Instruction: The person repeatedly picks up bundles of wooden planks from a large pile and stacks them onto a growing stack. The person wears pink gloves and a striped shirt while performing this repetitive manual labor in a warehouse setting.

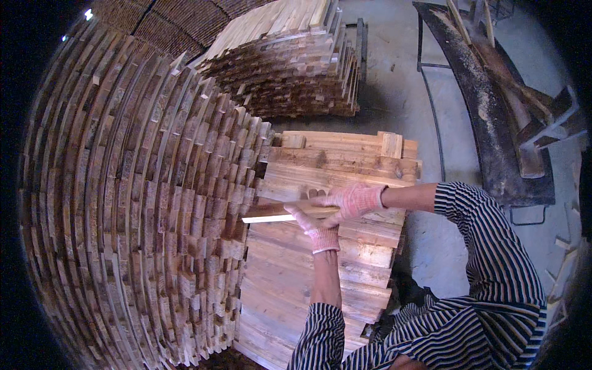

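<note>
A short wooden board (269, 217) with a pale sawn edge is in both my hands, its left end close to the tall stack of boards (166, 203). My left hand (318, 231), in a pinkish-white work glove, grips it from the near side. Gloved alike, my right hand (357, 200) is closed around its right end. Beneath the hands lies a layer of planks (308, 271) set side by side. Two small wood blocks, a left one (293, 141) and a right one (391, 145), rest along its far edge. The fingers partly hide the board.
Farther back stands another pile of pale-topped boards (277, 68) beside a metal upright. At the right, a dark bench (493, 123) on a thin metal frame carries wooden pieces and sawdust. Loose wood scraps (561, 265) lie on the grey floor at the far right.
</note>
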The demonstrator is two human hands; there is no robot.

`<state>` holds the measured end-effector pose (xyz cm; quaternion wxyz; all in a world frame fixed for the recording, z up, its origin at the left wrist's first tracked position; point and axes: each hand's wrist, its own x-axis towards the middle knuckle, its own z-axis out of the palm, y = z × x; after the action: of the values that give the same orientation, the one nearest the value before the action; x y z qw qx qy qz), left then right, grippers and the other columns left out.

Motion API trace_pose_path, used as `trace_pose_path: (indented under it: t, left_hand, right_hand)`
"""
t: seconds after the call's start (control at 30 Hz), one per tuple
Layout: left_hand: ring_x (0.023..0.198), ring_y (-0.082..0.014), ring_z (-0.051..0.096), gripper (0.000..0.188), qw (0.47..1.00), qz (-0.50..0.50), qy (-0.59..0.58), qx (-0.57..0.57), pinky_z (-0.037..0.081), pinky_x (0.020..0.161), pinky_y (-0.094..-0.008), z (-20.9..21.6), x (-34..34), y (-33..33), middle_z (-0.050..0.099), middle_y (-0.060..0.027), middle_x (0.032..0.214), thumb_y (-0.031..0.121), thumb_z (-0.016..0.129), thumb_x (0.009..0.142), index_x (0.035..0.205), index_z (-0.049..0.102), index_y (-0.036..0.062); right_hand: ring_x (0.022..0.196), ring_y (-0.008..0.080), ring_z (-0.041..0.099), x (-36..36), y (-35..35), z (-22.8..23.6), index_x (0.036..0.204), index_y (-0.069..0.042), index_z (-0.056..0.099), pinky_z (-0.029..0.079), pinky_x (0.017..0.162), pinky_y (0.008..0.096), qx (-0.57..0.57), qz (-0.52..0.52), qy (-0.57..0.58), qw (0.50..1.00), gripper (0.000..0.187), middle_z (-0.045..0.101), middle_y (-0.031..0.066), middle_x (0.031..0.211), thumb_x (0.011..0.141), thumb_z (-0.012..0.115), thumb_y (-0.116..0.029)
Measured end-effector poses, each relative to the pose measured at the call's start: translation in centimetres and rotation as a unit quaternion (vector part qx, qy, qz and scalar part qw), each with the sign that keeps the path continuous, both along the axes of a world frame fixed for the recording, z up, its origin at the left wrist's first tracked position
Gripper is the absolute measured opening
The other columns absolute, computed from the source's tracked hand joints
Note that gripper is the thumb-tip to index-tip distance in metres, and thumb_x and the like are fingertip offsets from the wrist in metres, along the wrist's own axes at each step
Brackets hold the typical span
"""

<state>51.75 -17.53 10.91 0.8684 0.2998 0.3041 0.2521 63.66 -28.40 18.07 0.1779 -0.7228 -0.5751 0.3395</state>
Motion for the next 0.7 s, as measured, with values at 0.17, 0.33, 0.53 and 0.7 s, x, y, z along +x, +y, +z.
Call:
trace_pose_path:
  t: [0.17,0.33,0.53,0.7]
  left_hand:
    - [0.147,-0.0409,0.022,0.121,0.635,-0.328,0.428,0.553,0.016,0.121,-0.0525,-0.2,-1.2,-1.4,0.025,-0.0263,0.158,0.078,0.062,0.074,0.155,0.019,-0.0005]
    - [0.151,-0.0446,-0.003,0.141,0.450,-0.395,0.440,0.669,-0.004,0.121,-0.0544,2.3,1.6,-4.0,0.006,-0.0300,0.162,0.079,0.071,0.060,0.157,0.007,0.0001]
    - [0.152,-0.0417,0.007,0.135,0.493,-0.306,0.453,0.677,0.003,0.122,-0.0526,-1.0,-5.2,-0.8,0.013,-0.0332,0.159,0.082,0.065,0.065,0.155,0.015,-0.0048]
    - [0.121,-0.0356,0.058,0.113,0.679,-0.332,0.279,0.593,0.048,0.100,-0.0427,-2.7,-4.5,-0.4,0.060,-0.0243,0.129,0.071,0.074,0.067,0.146,0.039,-0.0017]
  right_hand:
    - [0.114,0.0379,0.059,8.0,-1.0,-2.3,0.150,-0.027,0.042,0.051,0.092,0.0448,0.116,-0.119,-0.078,0.983,0.074,0.058,0.0214,0.125,0.088,0.053,-0.065]
    - [0.114,0.0369,0.058,16.5,0.3,-6.5,0.144,-0.029,0.050,0.047,0.097,0.0441,0.035,-0.227,-0.138,0.963,0.056,0.057,0.0178,0.121,0.094,0.046,-0.055]
    - [0.119,0.0335,0.056,10.2,7.6,-6.7,0.145,-0.027,0.049,0.045,0.100,0.0444,0.019,-0.182,-0.157,0.971,0.057,0.059,0.0161,0.122,0.094,0.046,-0.053]
    - [0.139,0.0275,0.040,16.5,4.7,-13.6,0.149,-0.016,0.043,0.032,0.116,0.0397,0.091,-0.129,-0.217,0.963,0.049,0.041,0.0048,0.154,0.104,0.036,-0.033]
